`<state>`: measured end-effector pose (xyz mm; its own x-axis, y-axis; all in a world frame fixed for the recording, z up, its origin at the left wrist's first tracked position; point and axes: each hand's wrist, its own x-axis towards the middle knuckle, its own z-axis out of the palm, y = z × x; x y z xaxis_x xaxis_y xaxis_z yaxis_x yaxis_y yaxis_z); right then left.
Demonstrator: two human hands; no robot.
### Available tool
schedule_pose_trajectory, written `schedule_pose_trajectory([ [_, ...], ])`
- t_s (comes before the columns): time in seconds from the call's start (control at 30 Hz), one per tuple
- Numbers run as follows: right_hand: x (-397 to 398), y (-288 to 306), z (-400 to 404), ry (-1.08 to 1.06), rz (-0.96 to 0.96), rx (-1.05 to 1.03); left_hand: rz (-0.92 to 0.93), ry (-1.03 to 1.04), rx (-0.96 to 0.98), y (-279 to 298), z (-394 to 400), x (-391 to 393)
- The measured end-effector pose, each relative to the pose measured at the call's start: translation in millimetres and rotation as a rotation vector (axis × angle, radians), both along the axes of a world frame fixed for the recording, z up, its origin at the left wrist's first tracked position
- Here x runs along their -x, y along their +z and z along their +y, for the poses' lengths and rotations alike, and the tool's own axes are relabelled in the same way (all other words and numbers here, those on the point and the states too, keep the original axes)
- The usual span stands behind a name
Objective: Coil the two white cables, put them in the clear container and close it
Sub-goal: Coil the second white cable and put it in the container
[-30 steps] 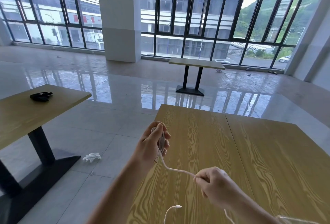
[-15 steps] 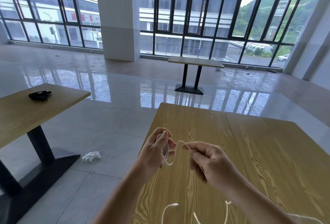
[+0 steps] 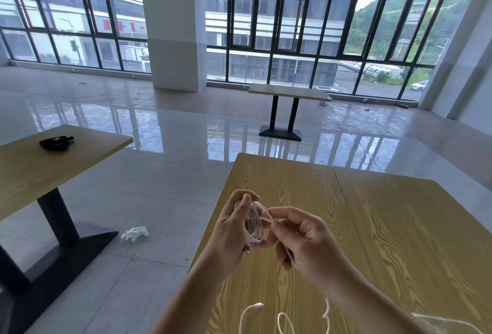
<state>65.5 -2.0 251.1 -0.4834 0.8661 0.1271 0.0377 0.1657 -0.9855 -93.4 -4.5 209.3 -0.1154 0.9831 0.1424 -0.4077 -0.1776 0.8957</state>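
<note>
— Biggest first? Glossy pale tiled floor (image 3: 159, 147), mirror-bright with window reflections. Red characters on the building outside, too blurred to read.
— Then the bench (image 3: 372, 227): two yellow wood-grain tops butted together, bold wavy grain. Off to the left, a second bench (image 3: 32, 174) of the same laminate on a black pedestal, carrying a dark crumpled lump (image 3: 56, 143). A third far bench (image 3: 290, 91) by the windows.
— Hands?
— Left hand (image 3: 234, 229) curled, grip closed round a small round coil of thin white cable (image 3: 254, 223), held above the bench's near left part. Right hand (image 3: 311, 240) just beside, thumb and forefinger pinching the same cable's loose strand.
— Smaller bits?
— Slack white cable ends (image 3: 253, 307) looping along the bottom edge, one with a plug tip. Crumpled whitish scrap (image 3: 134, 233) on the floor. No legible labels anywhere close.
</note>
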Motion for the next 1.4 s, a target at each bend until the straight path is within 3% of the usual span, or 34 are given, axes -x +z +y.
schedule_pose_trajectory([
  [0.5, 3.2, -20.7, -11.8, -0.134, -0.151, 0.022, 0.332, 0.083, -0.038, -10.6, -0.6, -22.7],
  [0.67, -0.5, -26.2, -16.4, -0.107, -0.132, 0.019, 0.28, 0.113, -0.037, -14.3, -0.7, -24.6],
  [0.8, -10.9, -37.5, -18.0, 0.008, -0.153, 0.047, 0.133, 0.13, 0.033, -13.4, 2.5, -16.7],
  [0.97, -25.2, -58.3, -19.2, 0.237, -0.414, 0.025, 0.098, 0.18, 0.121, -11.8, 2.9, -5.2],
  [1.2, -45.8, -82.8, -9.8, 0.397, -0.575, 0.404, -0.024, 0.203, 0.156, -4.1, -0.5, 9.6],
  [1.3, -50.6, -89.6, -2.9, 0.39, -0.642, 0.422, -0.049, 0.167, 0.187, -8.0, -2.1, 11.2],
  [1.4, -47.5, -94.0, 4.0, 0.248, -0.808, 0.272, 0.003, 0.069, 0.215, -14.5, -4.0, 7.2],
])
